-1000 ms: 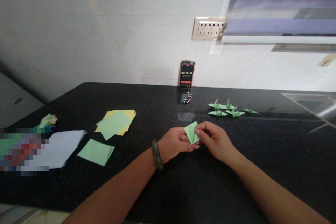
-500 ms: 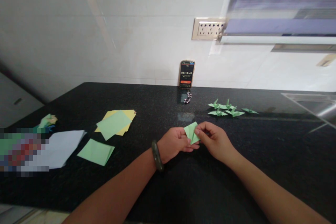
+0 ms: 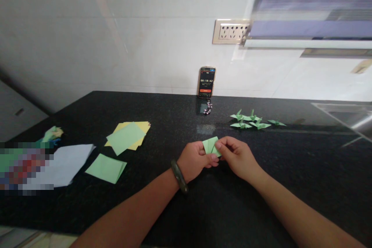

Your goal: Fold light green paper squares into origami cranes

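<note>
the folded light-green origami paper (image 3: 208, 147) sits at the centre, between both hands over the dark granite counter (image 3: 180, 120). the left hand (image 3: 197, 161) pinches it from about 7 o'clock, thumb over its lower edge and fingers underneath; the right hand (image 3: 238, 155) is closed on its 3 o'clock edge, thumb on top by a crease line. whether either hand rests on the stone, i cannot tell.

the likeliest trouble, to my eye, is a crooked crease: the paper seems held up in the fingers rather than pressed on the stone, so if the left thumb eased, the layers could slide out of line. too hard a pinch from the right thumb might crumple or tear a corner. the five green paper cranes (image 3: 259, 125) stand near, at 2 o'clock from the paper, and a wide swing of the right hand could knock them over.

as for containers, i can make out none for certain. the loose paper simply lies on the stone: a stack of green and yellow sheets (image 3: 126, 138) at 9 o'clock, a doubled green sheet (image 3: 104, 168) between 8 and 9, white sheets (image 3: 72, 162) beyond it. the metal-edged fixture (image 3: 353, 122) at 3 o'clock may be a basin or a hob; what it holds is unreadable.
</note>
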The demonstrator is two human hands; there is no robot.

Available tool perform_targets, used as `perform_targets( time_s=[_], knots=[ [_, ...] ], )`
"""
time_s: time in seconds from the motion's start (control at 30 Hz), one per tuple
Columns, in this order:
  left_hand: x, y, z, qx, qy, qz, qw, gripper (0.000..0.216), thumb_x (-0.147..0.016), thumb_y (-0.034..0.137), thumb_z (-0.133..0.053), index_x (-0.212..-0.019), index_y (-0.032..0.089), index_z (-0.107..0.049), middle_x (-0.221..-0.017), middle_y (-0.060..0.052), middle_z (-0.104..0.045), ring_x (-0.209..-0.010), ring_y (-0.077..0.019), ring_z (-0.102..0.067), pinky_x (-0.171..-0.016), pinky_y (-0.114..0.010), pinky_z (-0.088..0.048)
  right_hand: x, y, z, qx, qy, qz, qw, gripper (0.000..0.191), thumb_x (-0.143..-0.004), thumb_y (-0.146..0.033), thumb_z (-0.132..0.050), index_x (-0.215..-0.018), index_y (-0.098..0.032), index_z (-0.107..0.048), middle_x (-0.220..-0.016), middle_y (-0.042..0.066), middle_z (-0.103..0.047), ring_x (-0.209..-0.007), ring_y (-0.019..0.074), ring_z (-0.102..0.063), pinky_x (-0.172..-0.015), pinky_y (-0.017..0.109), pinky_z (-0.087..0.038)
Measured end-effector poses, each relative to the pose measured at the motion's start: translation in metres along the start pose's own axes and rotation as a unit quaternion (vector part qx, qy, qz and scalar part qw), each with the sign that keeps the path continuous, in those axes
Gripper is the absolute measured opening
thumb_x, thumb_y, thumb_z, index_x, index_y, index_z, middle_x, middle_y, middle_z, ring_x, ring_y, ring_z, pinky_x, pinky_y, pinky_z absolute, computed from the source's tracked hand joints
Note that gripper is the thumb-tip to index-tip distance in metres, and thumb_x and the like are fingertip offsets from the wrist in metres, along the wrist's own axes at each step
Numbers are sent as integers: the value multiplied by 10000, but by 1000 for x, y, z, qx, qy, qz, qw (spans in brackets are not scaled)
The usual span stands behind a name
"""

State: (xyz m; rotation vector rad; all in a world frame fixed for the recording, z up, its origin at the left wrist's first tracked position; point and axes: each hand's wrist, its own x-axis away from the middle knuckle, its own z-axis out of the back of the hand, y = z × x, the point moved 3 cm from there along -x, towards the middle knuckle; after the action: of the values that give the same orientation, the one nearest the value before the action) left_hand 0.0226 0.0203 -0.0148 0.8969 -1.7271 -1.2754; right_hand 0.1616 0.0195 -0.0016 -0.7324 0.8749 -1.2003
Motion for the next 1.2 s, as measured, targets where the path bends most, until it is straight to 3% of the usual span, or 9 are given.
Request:
perform_targets(
  time_s=[0.17,0.6,0.83,1.2],
  knots=[
    [2,4,0,-12,9,9,1000,196,-719,171,-620,-902,104,-604,-712,-53,-683,-593,-107,-637,-537,-187,-460,0,1,0,-47,-11,-25,999,249,-814,-372,-476,-714,-162,-565,-596,3,-548,-520,117,-486,-499,234,-413],
    [2,5,-1,-3,9,17,1000,173,-748,135,-586,-917,102,-607,-704,-52,-685,-583,-101,-642,-535,-177,-473,-1,4,0,-51,11,-36,998,198,-784,-365,-529,-740,-175,-561,-614,-1,-542,-530,120,-493,-487,235,-424],
    [3,7,-1,0,22,31,999,163,-747,139,-584,-902,96,-610,-694,-57,-682,-568,-107,-638,-529,-186,-472,-2,2,1,-128,2,-40,991,213,-806,-377,-495,-778,-174,-551,-623,-16,-532,-513,99,-484,-471,218,-434],
    [5,11,-2,3,22,44,999,159,-748,127,-569,-900,98,-608,-680,-53,-680,-565,-111,-639,-533,-194,-471,-3,-1,0,-152,-14,-62,986,199,-735,-361,-582,-740,-163,-559,-585,-26,-516,-506,94,-469,-448,212,-430]
  ],
)
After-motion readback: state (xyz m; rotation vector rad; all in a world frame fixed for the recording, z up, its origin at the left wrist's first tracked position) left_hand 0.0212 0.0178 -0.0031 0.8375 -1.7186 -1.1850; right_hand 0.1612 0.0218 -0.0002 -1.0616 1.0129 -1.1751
